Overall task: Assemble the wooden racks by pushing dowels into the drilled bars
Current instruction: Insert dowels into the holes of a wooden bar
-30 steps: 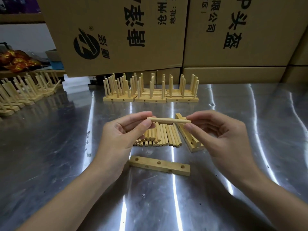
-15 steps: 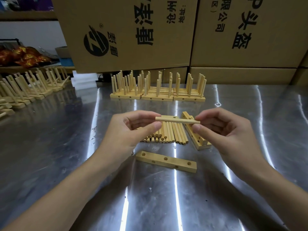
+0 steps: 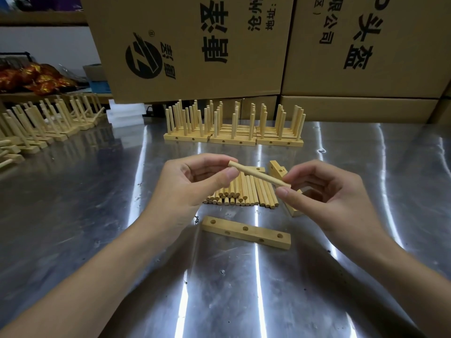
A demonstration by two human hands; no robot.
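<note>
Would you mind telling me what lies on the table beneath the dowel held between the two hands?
A pile of loose dowels lies below the held dowel. A drilled bar beside them is mostly covered by the right hand.

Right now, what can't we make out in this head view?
Head view:
- right hand hides most of the spare bars; count unclear.
- its pinch covers the right tip of the held dowel.
- left hand and held dowel cover the far ends of the dowel pile.
- frame edge cuts off the racks on the left.
</note>
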